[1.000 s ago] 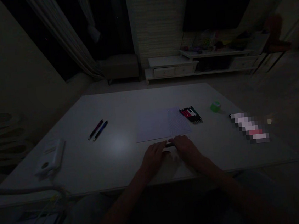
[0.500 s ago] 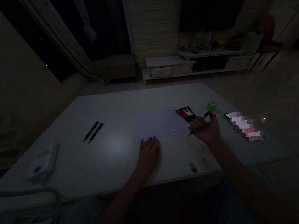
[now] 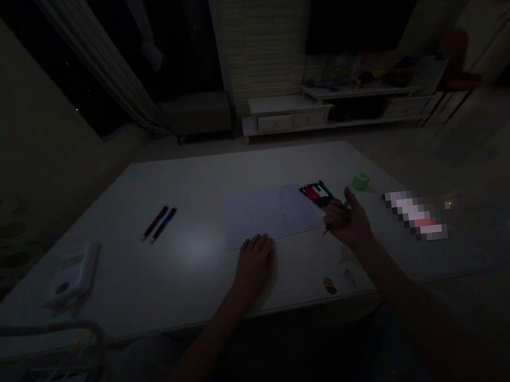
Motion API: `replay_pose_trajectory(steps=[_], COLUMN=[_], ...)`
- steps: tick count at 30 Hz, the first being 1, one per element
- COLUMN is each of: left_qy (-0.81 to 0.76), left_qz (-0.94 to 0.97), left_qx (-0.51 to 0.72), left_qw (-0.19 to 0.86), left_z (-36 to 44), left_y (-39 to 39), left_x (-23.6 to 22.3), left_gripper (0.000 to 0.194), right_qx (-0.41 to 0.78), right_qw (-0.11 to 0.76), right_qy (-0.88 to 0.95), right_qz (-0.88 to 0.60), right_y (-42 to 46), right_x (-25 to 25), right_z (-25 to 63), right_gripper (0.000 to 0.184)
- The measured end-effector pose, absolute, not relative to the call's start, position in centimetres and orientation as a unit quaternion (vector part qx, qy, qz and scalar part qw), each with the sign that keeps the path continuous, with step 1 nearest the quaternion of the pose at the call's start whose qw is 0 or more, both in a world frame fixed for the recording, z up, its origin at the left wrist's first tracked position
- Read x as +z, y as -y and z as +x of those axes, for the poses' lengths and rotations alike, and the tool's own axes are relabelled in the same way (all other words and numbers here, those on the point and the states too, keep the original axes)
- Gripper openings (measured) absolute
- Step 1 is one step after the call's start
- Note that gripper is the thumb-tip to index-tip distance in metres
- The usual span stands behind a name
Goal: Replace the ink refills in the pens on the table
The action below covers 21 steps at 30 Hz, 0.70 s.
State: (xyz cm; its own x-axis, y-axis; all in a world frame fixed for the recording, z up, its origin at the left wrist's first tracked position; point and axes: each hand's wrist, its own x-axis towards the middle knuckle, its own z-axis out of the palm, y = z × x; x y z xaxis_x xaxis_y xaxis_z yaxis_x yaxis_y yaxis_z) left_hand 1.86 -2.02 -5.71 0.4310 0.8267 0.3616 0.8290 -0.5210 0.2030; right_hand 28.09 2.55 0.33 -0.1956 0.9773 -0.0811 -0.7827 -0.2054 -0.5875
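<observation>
Right hand, fingers clamped on a pen, sits beside a half-written sheet; left hand rests flat, fingers together, at its near edge.

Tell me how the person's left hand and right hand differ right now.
The left hand lies flat, palm down, on the white table, while the right hand is raised and curled. The left hand holds nothing, while the right hand grips a dark pen. The left hand is at the near edge of the sheet of paper, while the right hand is by its right corner, next to the bunch of pens. Both hands are bare.
</observation>
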Motion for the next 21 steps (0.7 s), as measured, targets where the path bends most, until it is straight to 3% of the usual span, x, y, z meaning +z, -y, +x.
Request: replay_pose_trajectory(steps=[3, 7, 15, 21], left_qy=[0.492, 0.491, 0.487, 0.493], left_qz=[-0.846, -0.846, -0.847, -0.844], left_qx=[-0.208, -0.209, -0.212, -0.209], left_qw=[0.002, 0.004, 0.010, 0.006], left_z=[1.9, 1.9, 1.8, 2.0], left_y=[2.0, 2.0, 1.9, 2.0], left_x=[-5.8, -5.8, -5.8, -5.5], left_gripper=[0.031, 0.030, 0.030, 0.030], right_qx=[0.712, 0.639, 0.479, 0.386], right_qw=[0.568, 0.475, 0.421, 0.469], right_qy=[0.269, 0.408, 0.582, 0.550], right_qz=[-0.315, -0.447, -0.505, -0.573], right_y=[-3.3, -4.0, -5.5, -5.2], right_x=[-0.1, -0.7, -2.4, -4.7], right_z=[27.2, 25.4, 20.9, 19.7], right_gripper=[0.029, 0.046, 0.029, 0.015])
